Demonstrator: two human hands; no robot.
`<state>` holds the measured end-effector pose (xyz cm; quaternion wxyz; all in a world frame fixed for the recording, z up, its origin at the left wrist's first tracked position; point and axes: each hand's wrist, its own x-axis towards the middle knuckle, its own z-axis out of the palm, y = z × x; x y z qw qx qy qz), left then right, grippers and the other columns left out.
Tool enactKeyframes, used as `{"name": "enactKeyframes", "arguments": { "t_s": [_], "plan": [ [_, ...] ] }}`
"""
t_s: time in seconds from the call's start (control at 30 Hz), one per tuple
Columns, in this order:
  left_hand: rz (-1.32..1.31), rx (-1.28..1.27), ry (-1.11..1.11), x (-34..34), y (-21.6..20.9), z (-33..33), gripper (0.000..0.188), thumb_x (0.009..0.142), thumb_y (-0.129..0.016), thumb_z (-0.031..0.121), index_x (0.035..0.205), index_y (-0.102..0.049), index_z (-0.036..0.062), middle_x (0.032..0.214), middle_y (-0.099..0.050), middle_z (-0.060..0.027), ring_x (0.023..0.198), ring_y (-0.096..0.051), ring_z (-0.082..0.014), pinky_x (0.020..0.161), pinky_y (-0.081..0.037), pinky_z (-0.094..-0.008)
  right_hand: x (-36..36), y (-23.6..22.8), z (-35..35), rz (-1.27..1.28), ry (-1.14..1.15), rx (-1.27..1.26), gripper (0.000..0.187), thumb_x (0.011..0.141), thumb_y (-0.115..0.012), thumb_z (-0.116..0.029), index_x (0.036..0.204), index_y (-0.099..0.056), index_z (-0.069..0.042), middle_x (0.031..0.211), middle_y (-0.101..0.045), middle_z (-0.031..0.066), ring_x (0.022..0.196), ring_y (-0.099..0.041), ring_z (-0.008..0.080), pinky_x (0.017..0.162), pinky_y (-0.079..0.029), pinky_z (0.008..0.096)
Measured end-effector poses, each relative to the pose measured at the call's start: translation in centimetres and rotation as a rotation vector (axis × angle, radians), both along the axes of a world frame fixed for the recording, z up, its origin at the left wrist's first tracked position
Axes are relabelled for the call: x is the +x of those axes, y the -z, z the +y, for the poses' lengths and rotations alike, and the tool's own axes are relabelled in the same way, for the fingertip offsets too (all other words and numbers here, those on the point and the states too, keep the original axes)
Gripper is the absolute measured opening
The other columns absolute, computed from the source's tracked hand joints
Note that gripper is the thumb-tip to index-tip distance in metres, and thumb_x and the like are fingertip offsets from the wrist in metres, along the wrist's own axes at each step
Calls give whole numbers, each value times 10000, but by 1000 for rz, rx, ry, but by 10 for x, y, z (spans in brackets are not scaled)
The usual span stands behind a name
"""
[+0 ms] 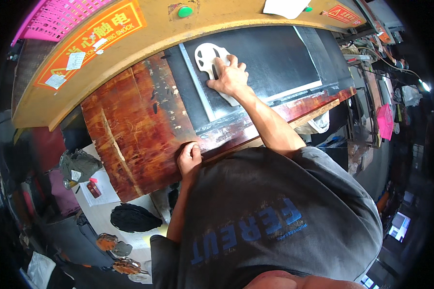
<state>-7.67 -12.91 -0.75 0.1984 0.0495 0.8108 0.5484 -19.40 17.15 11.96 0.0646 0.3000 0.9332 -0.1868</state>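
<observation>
On the black sheet (275,58) lies a white, rounded, elongated frame (205,50) with several cut-out openings. My right hand (229,79) reaches over it, with spread fingers and thumb gripping its middle. The frame's lower end shows below my palm, and the hand hides part of it. My left hand (190,156) is closed at the front edge of the reddish-brown wooden board (135,120); whether anything is inside its curled fingers is hidden. Pale strips (197,82) run along the left side and front of the black sheet.
A yellow machine beam (159,29) with a green button (184,11) spans behind the board. A pink basket (58,19) sits at the upper left. Below left, a pale table (94,212) carries a black bundle (135,218) and a grey-green cloth (82,166). Cluttered racks stand at right.
</observation>
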Motion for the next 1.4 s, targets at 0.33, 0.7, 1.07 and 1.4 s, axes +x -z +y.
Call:
{"name": "enactKeyframes", "arguments": {
  "t_s": [0.33,0.7,1.07,1.4],
  "plan": [
    [478,-26,-1,0,-5,6,142,990,-702,130,1084,-776,52,989,-777,-185,885,-760,-390,803,-608,-445,-3,11,-6,-16,28,-21,856,750,-898,-502,1509,-596,-245,1623,-383,231,1386,-458,521,1114,-473,624],
    [478,-2,5,-7,-18,12,131,978,-696,100,1062,-792,67,968,-774,-147,857,-770,-347,748,-614,-409,-4,27,5,67,-66,38,866,809,-849,-613,1529,-560,-227,1621,-392,228,1381,-461,527,1097,-469,656],
    [527,-86,39,-3,-11,13,144,935,-718,103,1064,-781,90,887,-734,-91,743,-730,-278,657,-589,-367,-6,16,1,-25,-96,83,874,868,-801,-635,1577,-512,-214,1665,-357,231,1393,-459,527,1096,-467,652],
    [475,-112,28,11,-13,12,173,929,-727,127,1094,-778,123,903,-734,-80,726,-724,-284,646,-588,-386,-90,-55,38,171,-233,-313,429,1051,-650,-481,1187,-797,-102,966,-758,124,944,-716,262,895,-575,396]
  ]
}}
